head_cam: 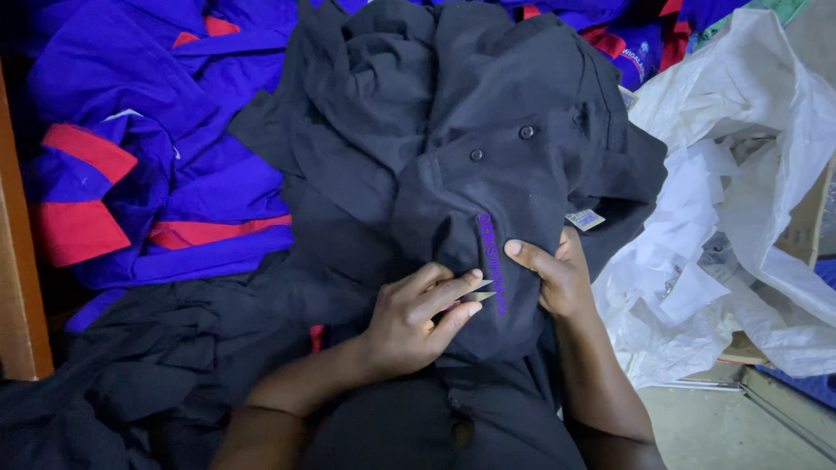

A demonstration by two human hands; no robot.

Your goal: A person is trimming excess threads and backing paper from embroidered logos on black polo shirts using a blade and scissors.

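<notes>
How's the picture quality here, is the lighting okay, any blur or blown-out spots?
Head view: dim overall, so the black shirt loses its fold detail in shadow; the white plastic bag at right is the brightest area, near washed out; the left hand with its small snips and the right hand are fairly sharp, without obvious motion blur; the blue and red garments look strongly saturated.

Concrete floor (697, 431) at lower right bears a white plastic sack (749, 113); blue-and-red garments (131, 174) heap at left.
</notes>
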